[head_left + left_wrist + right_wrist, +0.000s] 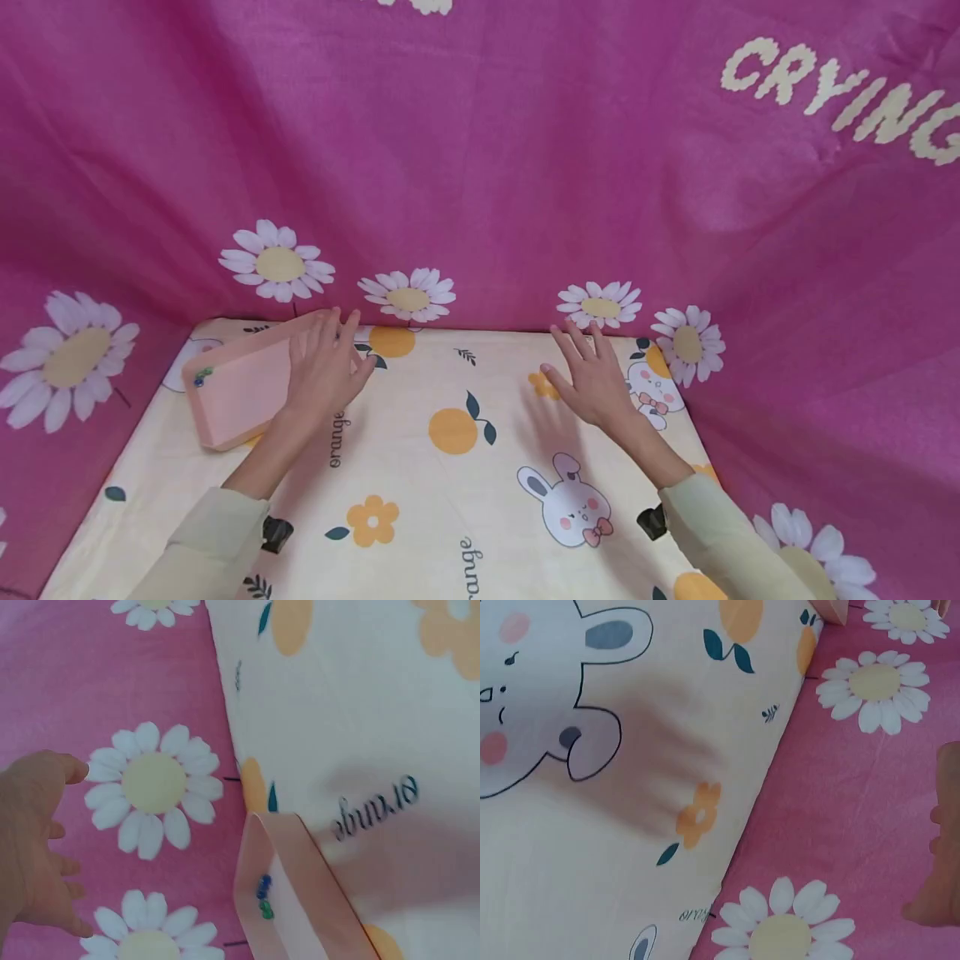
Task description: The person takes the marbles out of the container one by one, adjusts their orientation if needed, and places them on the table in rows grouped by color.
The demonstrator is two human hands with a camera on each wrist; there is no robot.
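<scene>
A pink, straight-sided tray (193, 408) lies at the far left of the table. Small blue and green bead-like pieces (265, 897) sit in one end of it, too small to name exactly. My left hand (324, 379) hovers over the tray's right end, fingers spread and holding nothing, and covers part of it in the head view. Off to the right, my right hand (592, 385) is held above the cloth with its fingers extended, nothing in them. Its shadow falls on the cloth below.
A cream cloth (420, 375) printed with oranges, rabbits and flowers covers the table. Magenta curtains (495, 167) with daisies and lettering rise at the back and both sides. Dark wrist straps (277, 533) show at both sleeves.
</scene>
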